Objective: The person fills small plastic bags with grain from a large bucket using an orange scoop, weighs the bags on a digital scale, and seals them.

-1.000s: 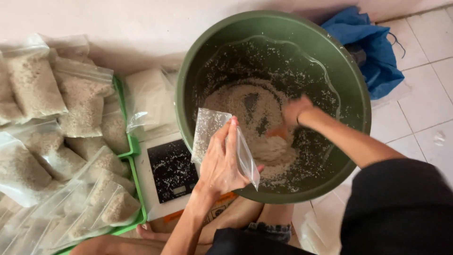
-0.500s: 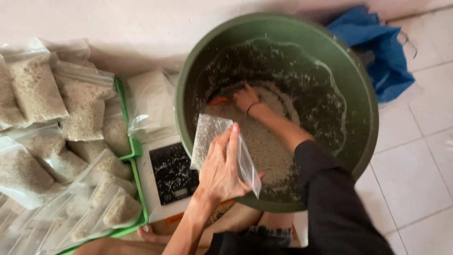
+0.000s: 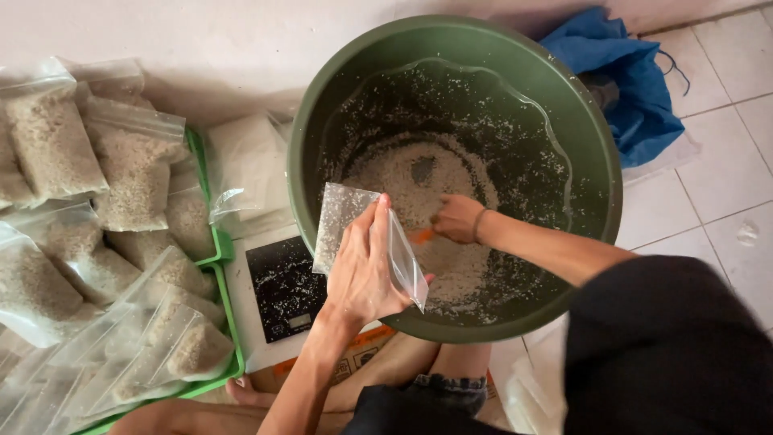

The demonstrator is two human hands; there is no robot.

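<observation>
The big green basin [image 3: 596,161] is sitting beyond your fingers, grain [image 3: 451,266] lying under them. Your left hand [image 3: 366,270] is pinching a clear plastic bag [image 3: 342,213] at the basin's near rim. Your right hand [image 3: 457,218] is closing around an orange scoop [image 3: 420,236] in the grain.

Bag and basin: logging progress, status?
Left hand holds open bag at basin rim. Right hand grips orange scoop in rice. Nothing blocking.
</observation>
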